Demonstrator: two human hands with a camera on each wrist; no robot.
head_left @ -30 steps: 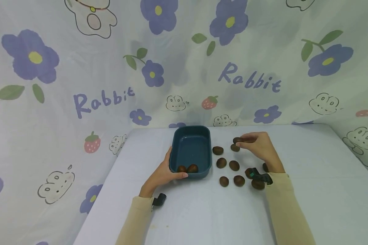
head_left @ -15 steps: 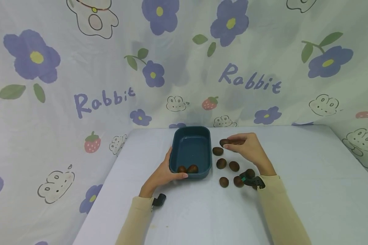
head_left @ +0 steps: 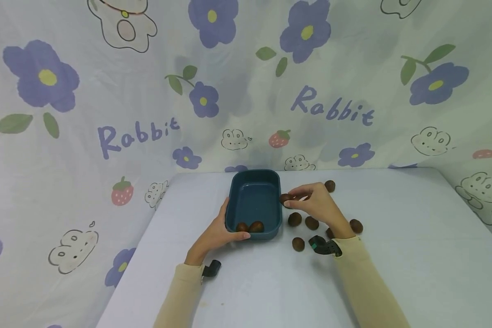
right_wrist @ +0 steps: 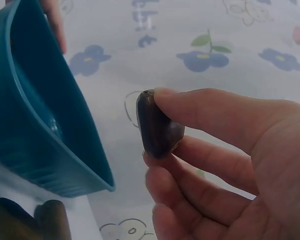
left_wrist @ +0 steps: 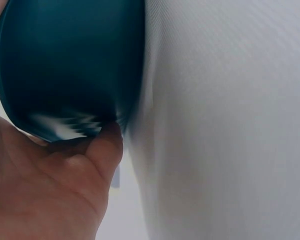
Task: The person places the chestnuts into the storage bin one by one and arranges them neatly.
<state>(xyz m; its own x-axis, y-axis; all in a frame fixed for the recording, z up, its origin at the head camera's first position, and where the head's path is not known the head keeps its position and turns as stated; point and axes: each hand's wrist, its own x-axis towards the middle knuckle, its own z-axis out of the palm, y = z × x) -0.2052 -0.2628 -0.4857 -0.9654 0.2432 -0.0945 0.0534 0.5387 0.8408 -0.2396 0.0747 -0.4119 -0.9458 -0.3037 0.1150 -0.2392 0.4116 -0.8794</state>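
Note:
A deep blue-green rectangular container [head_left: 253, 200] stands on the white table, with two brown chestnuts [head_left: 256, 227] inside at its near end. My left hand [head_left: 214, 235] grips its near-left corner, the thumb along the near rim and the fingers at the left side. Just right of the container, my right hand [head_left: 317, 203] pinches a chestnut [right_wrist: 157, 125] between thumb and fingers. In the right wrist view this chestnut is dark and glossy, apart from the container's wall. More chestnuts [head_left: 294, 219] lie loose on the table around and below the right hand, some partly hidden by its wrist.
One chestnut [head_left: 330, 186] lies beyond the right hand and another [head_left: 356, 226] to the right of its wrist. A white cloth [head_left: 229, 91] printed with flowers and rabbits hangs behind the table [head_left: 426, 218]. Each wrist bears a small black camera.
My right hand has moved left with the pinched chestnut, from the far right group to beside the container's right rim. The left hand and the container have stayed in place.

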